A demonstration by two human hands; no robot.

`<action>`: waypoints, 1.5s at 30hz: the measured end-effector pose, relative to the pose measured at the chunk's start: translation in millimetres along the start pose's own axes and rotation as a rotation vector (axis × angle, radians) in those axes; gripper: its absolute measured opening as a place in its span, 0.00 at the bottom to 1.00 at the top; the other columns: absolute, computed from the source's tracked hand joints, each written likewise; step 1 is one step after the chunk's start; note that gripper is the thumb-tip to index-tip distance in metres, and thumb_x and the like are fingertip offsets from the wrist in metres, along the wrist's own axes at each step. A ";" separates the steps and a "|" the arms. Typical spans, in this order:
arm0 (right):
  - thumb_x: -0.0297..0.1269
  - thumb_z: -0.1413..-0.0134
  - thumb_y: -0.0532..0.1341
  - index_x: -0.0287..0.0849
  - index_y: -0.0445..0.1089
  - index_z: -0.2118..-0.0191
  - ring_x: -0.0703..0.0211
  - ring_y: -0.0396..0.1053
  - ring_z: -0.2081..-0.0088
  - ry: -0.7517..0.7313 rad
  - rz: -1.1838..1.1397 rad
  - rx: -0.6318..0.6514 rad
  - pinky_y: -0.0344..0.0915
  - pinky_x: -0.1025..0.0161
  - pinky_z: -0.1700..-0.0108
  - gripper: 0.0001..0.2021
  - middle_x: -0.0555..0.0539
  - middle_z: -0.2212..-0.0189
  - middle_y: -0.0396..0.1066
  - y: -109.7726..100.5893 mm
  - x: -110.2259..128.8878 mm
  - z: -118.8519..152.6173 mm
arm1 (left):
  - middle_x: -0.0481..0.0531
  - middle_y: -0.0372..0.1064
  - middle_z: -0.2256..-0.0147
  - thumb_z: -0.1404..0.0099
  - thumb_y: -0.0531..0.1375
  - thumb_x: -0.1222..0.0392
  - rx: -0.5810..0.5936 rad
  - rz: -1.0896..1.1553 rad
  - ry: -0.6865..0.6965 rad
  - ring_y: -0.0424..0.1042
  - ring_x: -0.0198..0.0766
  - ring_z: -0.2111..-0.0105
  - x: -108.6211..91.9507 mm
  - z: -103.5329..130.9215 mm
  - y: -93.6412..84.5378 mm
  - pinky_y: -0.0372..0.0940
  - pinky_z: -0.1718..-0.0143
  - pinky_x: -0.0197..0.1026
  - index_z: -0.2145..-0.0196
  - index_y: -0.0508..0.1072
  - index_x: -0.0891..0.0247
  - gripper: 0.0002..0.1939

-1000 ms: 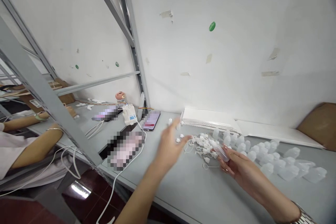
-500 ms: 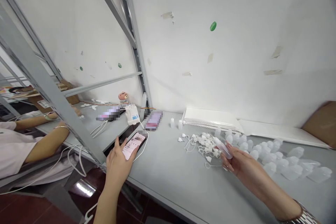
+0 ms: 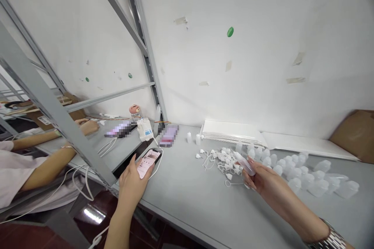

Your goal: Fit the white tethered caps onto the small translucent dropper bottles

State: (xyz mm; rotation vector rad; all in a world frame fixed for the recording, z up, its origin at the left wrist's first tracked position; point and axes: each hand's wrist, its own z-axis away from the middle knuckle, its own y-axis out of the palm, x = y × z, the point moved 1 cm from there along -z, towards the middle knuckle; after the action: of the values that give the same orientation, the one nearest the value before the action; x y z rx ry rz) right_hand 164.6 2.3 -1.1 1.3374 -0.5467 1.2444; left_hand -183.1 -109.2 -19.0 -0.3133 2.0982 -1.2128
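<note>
My left hand is wrapped round a phone with a lit pink-white screen, at the table's left end. A white cable runs beside the phone. Between the fingers of my right hand is a small translucent squeeze bottle with a white tip, tilted up to the left. Just left of that hand lies a heap of white caps with loop straps. Several translucent bottles without caps stand and lie to the right. Two small capped bottles stand further back.
Another phone lies near the metal post. White boards are stacked along the wall, with a brown carton at the right. A white power strip sits at the left. A co-worker's arms rest at the neighbouring table.
The view has shifted slightly. Both my hands keep their holds on the phone and the bottle. The co-worker's hand now shows further out past the metal frame.
</note>
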 end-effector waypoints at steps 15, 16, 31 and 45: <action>0.47 0.55 0.62 0.44 0.71 0.66 0.63 0.57 0.79 -0.029 0.023 0.008 0.61 0.65 0.74 0.13 0.50 0.77 0.67 -3.5 -1.6 -1.5 | 0.63 0.61 0.47 0.44 0.55 0.46 -0.015 0.310 0.000 0.56 0.54 0.45 -26.6 2.3 -6.5 0.49 0.46 0.56 0.41 0.48 0.66 0.38; 0.48 0.55 0.62 0.43 0.71 0.66 0.63 0.57 0.79 -0.038 0.034 0.012 0.60 0.65 0.75 0.14 0.50 0.78 0.66 -3.4 -1.6 -1.9 | 0.62 0.61 0.47 0.44 0.55 0.47 0.015 0.477 0.024 0.58 0.50 0.45 -43.1 6.3 -7.0 0.51 0.46 0.53 0.41 0.48 0.64 0.37; 0.54 0.58 0.62 0.40 0.65 0.76 0.66 0.53 0.80 -0.211 0.166 0.005 0.52 0.65 0.76 0.19 0.52 0.82 0.60 8.3 12.4 2.2 | 0.55 0.75 0.64 0.45 0.60 0.54 0.887 1.345 0.395 0.72 0.44 0.61 -230.0 22.9 49.0 0.65 0.56 0.44 0.65 0.77 0.66 0.14; 0.52 0.54 0.59 0.39 0.67 0.70 0.66 0.60 0.79 -0.274 0.331 -0.008 0.55 0.65 0.76 0.18 0.50 0.77 0.67 5.1 2.0 -2.1 | 0.56 0.76 0.65 0.51 0.64 0.55 0.854 1.382 0.131 0.73 0.44 0.63 -219.8 38.4 59.4 0.65 0.57 0.43 0.70 0.76 0.66 0.13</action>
State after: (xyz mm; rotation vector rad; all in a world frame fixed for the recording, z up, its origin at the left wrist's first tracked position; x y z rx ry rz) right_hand 160.0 3.8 2.3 1.4600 -0.9977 1.3271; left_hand 11.9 9.7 15.3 1.3731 1.1256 -1.0151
